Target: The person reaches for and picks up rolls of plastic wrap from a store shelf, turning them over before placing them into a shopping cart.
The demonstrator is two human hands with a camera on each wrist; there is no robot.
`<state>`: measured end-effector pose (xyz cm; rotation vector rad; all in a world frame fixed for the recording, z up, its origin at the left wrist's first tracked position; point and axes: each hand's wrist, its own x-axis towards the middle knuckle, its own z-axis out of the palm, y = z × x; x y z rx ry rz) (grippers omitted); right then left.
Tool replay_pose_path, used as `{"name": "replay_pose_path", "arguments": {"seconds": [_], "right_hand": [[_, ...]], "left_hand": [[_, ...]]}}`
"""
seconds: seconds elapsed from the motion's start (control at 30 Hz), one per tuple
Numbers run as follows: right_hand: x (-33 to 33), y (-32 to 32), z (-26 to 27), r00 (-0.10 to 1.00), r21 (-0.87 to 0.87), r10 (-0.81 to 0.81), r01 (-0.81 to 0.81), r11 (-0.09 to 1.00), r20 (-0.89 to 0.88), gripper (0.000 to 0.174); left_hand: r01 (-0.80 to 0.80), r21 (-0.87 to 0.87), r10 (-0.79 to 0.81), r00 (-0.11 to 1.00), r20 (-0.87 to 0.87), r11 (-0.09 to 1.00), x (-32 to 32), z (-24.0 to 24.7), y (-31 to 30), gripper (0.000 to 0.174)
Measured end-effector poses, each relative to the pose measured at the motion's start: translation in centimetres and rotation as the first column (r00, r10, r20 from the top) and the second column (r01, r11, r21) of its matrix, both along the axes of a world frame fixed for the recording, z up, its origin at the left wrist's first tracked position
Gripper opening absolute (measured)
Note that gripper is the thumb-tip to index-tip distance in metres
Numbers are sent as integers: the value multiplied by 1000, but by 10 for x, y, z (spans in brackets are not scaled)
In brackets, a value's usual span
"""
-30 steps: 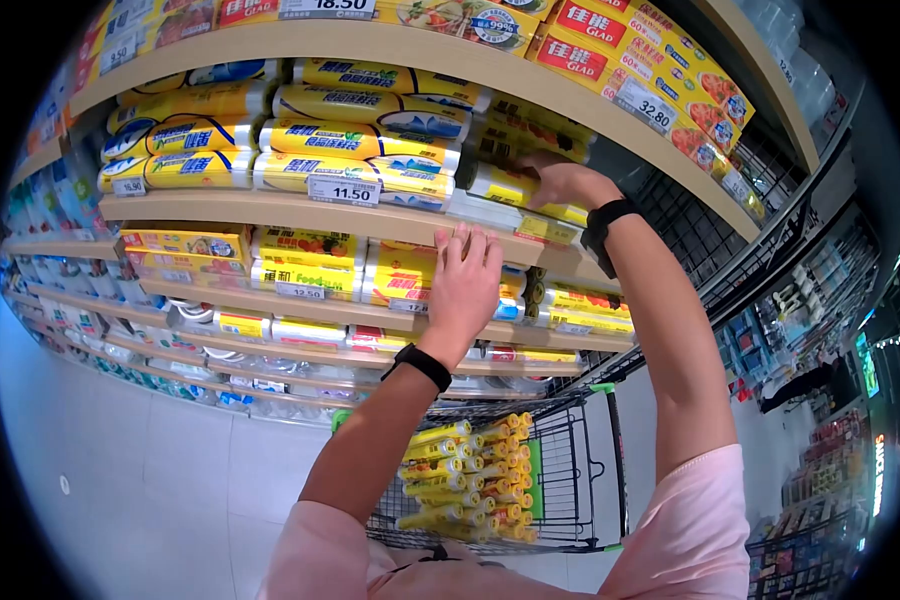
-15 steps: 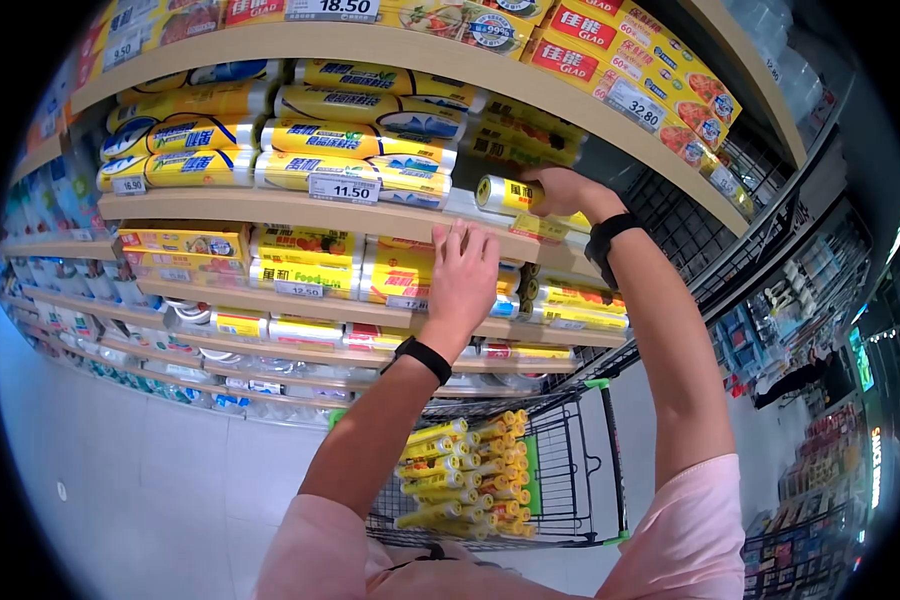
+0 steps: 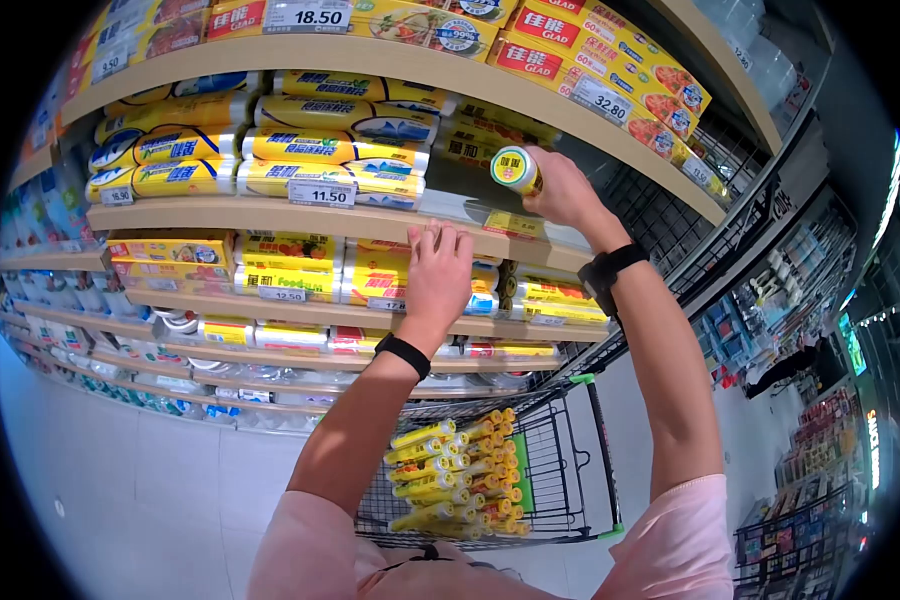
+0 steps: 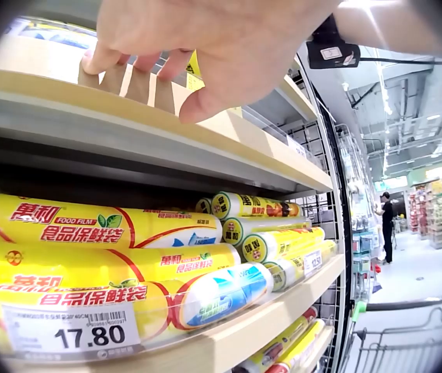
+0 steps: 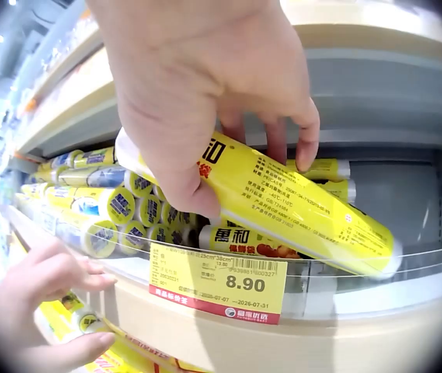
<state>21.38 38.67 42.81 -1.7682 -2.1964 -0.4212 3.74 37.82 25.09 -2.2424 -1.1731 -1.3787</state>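
My right hand (image 3: pixel 565 190) grips a yellow roll of food bags (image 5: pixel 299 206) just above the clear lip of the shelf. In the head view the roll's round end faces me; in the right wrist view it slants down to the right, thumb on the near side and fingers over the far side. Farther left, my left hand (image 3: pixel 440 270) rests on the wooden shelf edge (image 4: pixel 260 140) with its fingertips touching the board and nothing held. Behind the held roll, more yellow rolls (image 5: pixel 159 225) lie stacked on the same shelf.
A wire shopping cart (image 3: pixel 590 470) stands below my arms, with many yellow rolls (image 3: pixel 425 470) piled in it. Boxed wraps (image 3: pixel 530 60) line the upper shelf. A yellow 8.90 price tag (image 5: pixel 217 284) hangs on the lip. Far off, a person (image 4: pixel 387 225) stands in the aisle.
My right hand has lifted the roll from the shelf and turned its end toward me. The left hand keeps its place on the shelf edge. The view has shifted slightly.
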Motion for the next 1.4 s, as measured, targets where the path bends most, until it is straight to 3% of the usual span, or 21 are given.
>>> {"name": "replay_pose_path", "arguments": {"seconds": [0.13, 0.23, 0.27, 0.4, 0.5, 0.53, 0.6, 0.67, 0.77, 0.87, 0.93, 1.1, 1.17, 1.23, 1.27, 1.4], "right_hand": [[-4, -43, 2, 974, 196, 203, -182, 964, -96, 47], [0, -78, 2, 963, 305, 253, -215, 928, -89, 47], [-3, -93, 2, 960, 285, 212, -154, 946, -185, 44], [12, -135, -9, 890, 448, 337, -177, 876, -308, 56], [26, -165, -29, 707, 473, 403, -110, 874, -581, 57], [27, -176, -35, 566, 477, 438, -88, 875, -699, 58], [32, -199, -47, 451, 475, 450, -64, 877, -770, 60], [36, -218, -57, 312, 499, 499, -87, 862, -808, 63], [49, -240, -81, -2, 513, 516, -106, 852, -857, 63], [63, -257, -118, -236, 511, 483, -73, 856, -843, 68], [70, -270, -147, -431, 477, 410, -55, 877, -804, 71], [79, -295, -230, -627, 465, 279, -153, 872, -728, 61], [75, -306, -250, -704, 463, 200, -202, 863, -681, 55], [73, -319, -257, -702, 420, 163, -209, 883, -693, 52], [74, -323, -263, -718, 406, 129, -227, 885, -684, 52], [78, -338, -290, -749, 250, 26, -188, 950, -662, 51]], "left_hand": [[7, -33, -8, 1000, -14, 999, 1, 1, -1, 36], [9, -58, -11, 999, -44, 998, 0, -1, 1, 45], [9, -48, -11, 999, -39, 999, 1, -3, 0, 45], [7, -36, -9, 999, -34, 999, 2, 0, -1, 42], [21, -72, -26, 997, -66, 997, -1, 5, -5, 44], [26, -88, -32, 997, -77, 996, -2, 6, -7, 44], [30, -62, -34, 997, -66, 998, -2, 6, -11, 44], [44, -130, -53, 997, -63, 991, -2, 10, -15, 51], [65, -175, -71, 997, -29, 982, -3, 12, -29, 62], [300, -347, -243, 950, 197, 889, -5, 10, -50, 72], [403, -303, -331, 907, 261, 864, -3, 3, -82, 75], [595, -303, -464, 787, 406, 745, 5, -15, -169, 86], [538, -295, -449, 835, 319, 790, 4, -28, -187, 79], [463, -361, -405, 886, 226, 810, 2, -40, -208, 72], [493, -301, -404, 860, 312, 816, 5, -52, -214, 65], [489, -474, -324, 863, 389, 732, 1, -78, -244, 68]]}}
